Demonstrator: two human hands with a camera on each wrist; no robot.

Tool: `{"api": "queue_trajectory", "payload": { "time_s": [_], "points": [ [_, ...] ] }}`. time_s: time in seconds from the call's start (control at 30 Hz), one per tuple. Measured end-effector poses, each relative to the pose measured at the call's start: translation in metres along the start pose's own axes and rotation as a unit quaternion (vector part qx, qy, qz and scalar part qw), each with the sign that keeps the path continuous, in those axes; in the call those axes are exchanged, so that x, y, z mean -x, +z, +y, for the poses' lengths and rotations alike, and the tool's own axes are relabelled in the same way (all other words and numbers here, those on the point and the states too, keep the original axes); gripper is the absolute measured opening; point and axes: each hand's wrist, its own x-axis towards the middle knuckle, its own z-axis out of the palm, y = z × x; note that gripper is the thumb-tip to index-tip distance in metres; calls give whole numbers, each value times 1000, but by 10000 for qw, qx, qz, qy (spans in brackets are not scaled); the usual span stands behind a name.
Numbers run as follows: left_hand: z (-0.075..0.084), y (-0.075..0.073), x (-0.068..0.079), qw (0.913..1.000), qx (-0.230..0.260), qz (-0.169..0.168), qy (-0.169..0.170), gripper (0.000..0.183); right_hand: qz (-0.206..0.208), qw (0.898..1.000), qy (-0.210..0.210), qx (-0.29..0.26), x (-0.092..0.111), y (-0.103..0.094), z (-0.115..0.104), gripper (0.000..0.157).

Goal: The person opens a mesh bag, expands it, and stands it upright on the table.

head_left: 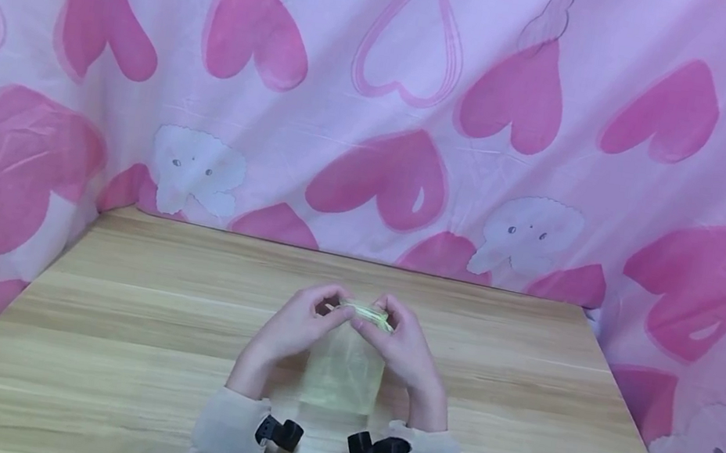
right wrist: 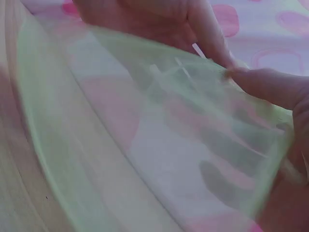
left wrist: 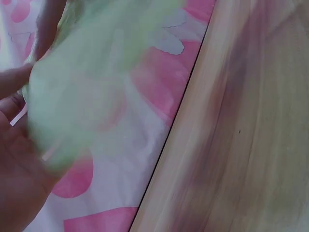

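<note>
A small sheer drawstring pouch (head_left: 342,378), pale yellow-green, hangs between the two hands above the wooden table. At the pouch's gathered top edge, my left hand (head_left: 301,321) pinches the left side between thumb and fingers. The right hand (head_left: 409,351) grips the same edge on the right, the two thumbs almost meeting. Thin pale cords (head_left: 364,311) run along that top. Seen from the left wrist, the see-through fabric (left wrist: 82,96) is blurred beside the palm. Through the cloth (right wrist: 169,121) in the right wrist view, fingers show behind it.
The wood-grain table (head_left: 123,347) extends to both sides of the arms. A pink curtain (head_left: 337,32) with hearts and white cartoon animals closes off the back and sides. Black wrist cameras (head_left: 282,433) sit on both sleeves.
</note>
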Motion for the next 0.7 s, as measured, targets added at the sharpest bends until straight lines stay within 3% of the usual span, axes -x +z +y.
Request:
{"api": "queue_trajectory", "payload": {
  "time_s": [0.2,0.4,0.7],
  "points": [
    [-3,-5,2,9999,100,-63,72,11,148,9999,67,-25,0,0,-1,24],
    [-3,-11,4,9995,155,70,-268,13,373,9987,354,-45,-2,-2,-6,26],
    [-2,-17,6,9988,152,53,-473,17,419,9985,115,347,5,2,-34,30]
  ]
}}
